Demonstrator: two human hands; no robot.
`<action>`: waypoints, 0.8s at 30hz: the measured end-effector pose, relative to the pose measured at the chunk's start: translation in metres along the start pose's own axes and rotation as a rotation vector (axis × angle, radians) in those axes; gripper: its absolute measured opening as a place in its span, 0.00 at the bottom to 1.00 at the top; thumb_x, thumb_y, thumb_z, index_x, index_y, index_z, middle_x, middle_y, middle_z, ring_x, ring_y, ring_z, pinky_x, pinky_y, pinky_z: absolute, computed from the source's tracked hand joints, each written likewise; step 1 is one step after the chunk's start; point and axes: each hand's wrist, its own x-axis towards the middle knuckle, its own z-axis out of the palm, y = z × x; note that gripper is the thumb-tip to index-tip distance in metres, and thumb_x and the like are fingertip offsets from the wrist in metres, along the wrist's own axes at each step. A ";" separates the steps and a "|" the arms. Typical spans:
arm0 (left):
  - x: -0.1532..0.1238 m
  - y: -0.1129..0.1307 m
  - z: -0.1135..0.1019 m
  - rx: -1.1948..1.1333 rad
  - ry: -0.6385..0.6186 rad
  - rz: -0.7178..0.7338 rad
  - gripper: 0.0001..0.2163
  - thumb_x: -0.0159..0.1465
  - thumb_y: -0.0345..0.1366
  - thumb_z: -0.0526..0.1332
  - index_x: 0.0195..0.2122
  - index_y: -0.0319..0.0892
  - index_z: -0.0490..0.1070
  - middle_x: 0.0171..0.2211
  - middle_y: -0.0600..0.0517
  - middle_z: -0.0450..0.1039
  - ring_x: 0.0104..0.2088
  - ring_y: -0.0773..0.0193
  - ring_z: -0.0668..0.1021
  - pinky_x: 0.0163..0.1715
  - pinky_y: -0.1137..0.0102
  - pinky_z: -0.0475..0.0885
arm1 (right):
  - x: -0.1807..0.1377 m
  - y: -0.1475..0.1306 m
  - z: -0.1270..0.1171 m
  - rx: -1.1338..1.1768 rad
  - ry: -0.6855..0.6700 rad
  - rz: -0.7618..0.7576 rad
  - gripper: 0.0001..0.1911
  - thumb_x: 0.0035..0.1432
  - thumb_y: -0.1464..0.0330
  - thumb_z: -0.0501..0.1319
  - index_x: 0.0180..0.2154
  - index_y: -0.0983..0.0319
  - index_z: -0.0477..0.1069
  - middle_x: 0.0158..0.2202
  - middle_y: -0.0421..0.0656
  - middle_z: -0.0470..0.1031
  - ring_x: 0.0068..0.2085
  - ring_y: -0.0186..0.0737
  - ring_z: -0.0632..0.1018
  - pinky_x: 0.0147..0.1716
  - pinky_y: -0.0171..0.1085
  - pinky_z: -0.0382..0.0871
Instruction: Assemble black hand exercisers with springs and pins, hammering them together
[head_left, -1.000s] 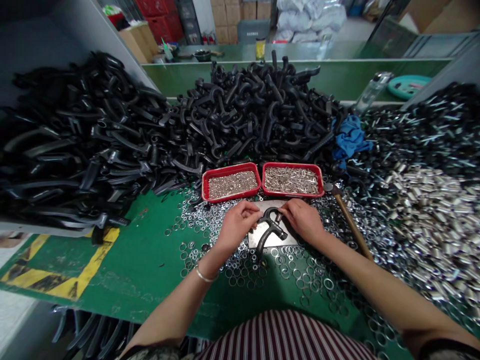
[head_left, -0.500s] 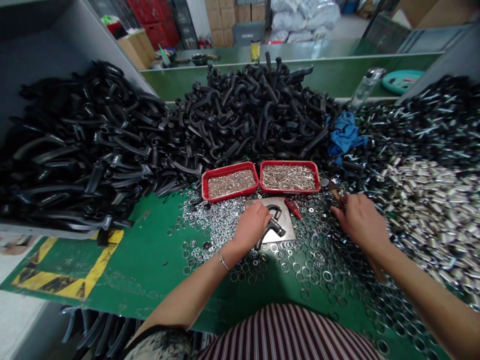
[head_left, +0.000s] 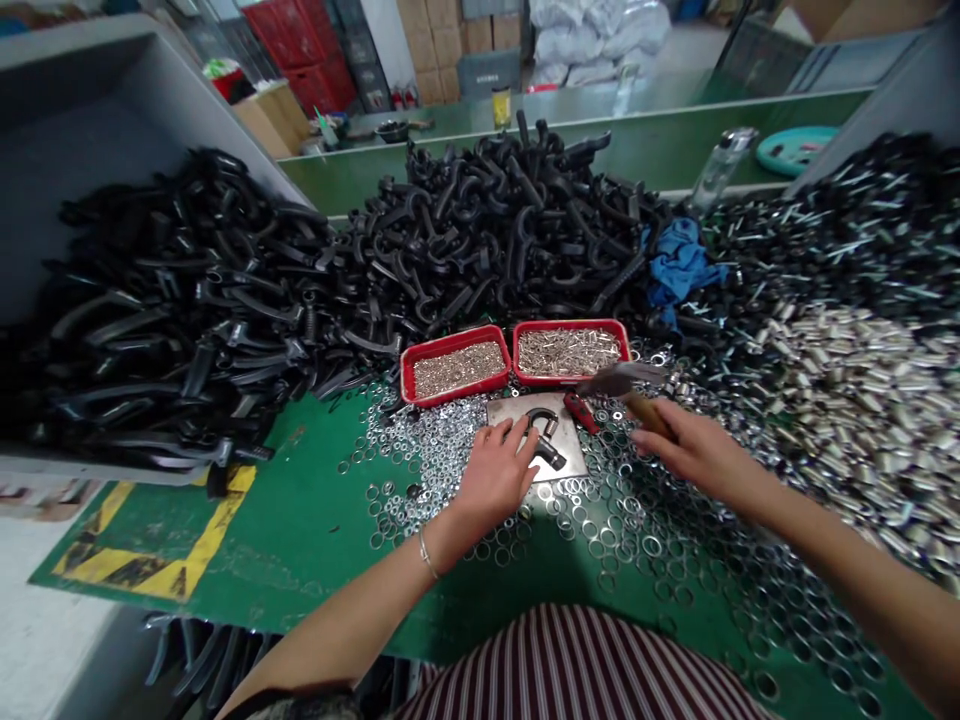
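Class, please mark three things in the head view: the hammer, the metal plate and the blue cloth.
Hammer [head_left: 646,412]: head view, on the wooden handle, near its metal head.
Metal plate [head_left: 570,438]: head view, on bare surface towards its right edge.
Blue cloth [head_left: 679,262]: head view, on its crumpled middle.

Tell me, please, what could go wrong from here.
The left hand lies partly over the black part, so a stray blow from the hammer in the right hand might catch its fingers. The red tool, at the edge of the metal plate, could be knocked. Loose rings nearby might scatter.
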 end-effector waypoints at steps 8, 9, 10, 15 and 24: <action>0.005 0.005 0.005 -0.007 0.018 -0.041 0.22 0.70 0.39 0.54 0.63 0.39 0.63 0.65 0.38 0.62 0.61 0.44 0.66 0.58 0.47 0.64 | 0.015 -0.031 0.029 -0.233 -0.089 -0.056 0.20 0.70 0.54 0.48 0.43 0.60 0.69 0.35 0.49 0.79 0.32 0.48 0.79 0.30 0.41 0.67; 0.005 0.005 0.003 -0.020 0.015 -0.045 0.21 0.70 0.38 0.54 0.63 0.38 0.64 0.65 0.38 0.62 0.60 0.43 0.67 0.57 0.47 0.64 | 0.015 -0.029 0.027 -0.192 -0.127 -0.040 0.20 0.70 0.53 0.48 0.41 0.60 0.70 0.32 0.48 0.78 0.31 0.46 0.78 0.29 0.40 0.67; 0.006 0.005 0.001 -0.045 0.013 -0.045 0.21 0.70 0.37 0.54 0.63 0.38 0.64 0.64 0.38 0.63 0.60 0.43 0.68 0.56 0.46 0.65 | 0.014 -0.026 0.024 -0.108 -0.157 -0.010 0.20 0.70 0.53 0.48 0.39 0.59 0.69 0.30 0.46 0.78 0.29 0.44 0.77 0.28 0.39 0.67; 0.010 -0.004 -0.024 -0.479 0.034 -0.096 0.25 0.70 0.38 0.53 0.68 0.48 0.57 0.58 0.44 0.70 0.55 0.48 0.73 0.57 0.49 0.69 | 0.004 0.011 -0.008 0.336 -0.069 0.279 0.24 0.67 0.46 0.46 0.39 0.58 0.66 0.28 0.43 0.76 0.17 0.34 0.67 0.16 0.36 0.59; 0.010 -0.028 0.013 -0.479 0.123 -0.314 0.23 0.66 0.42 0.61 0.60 0.40 0.66 0.64 0.39 0.60 0.66 0.45 0.61 0.67 0.47 0.55 | 0.041 0.019 -0.022 -0.447 0.333 -0.052 0.18 0.67 0.59 0.50 0.39 0.63 0.73 0.39 0.54 0.77 0.43 0.52 0.76 0.47 0.48 0.66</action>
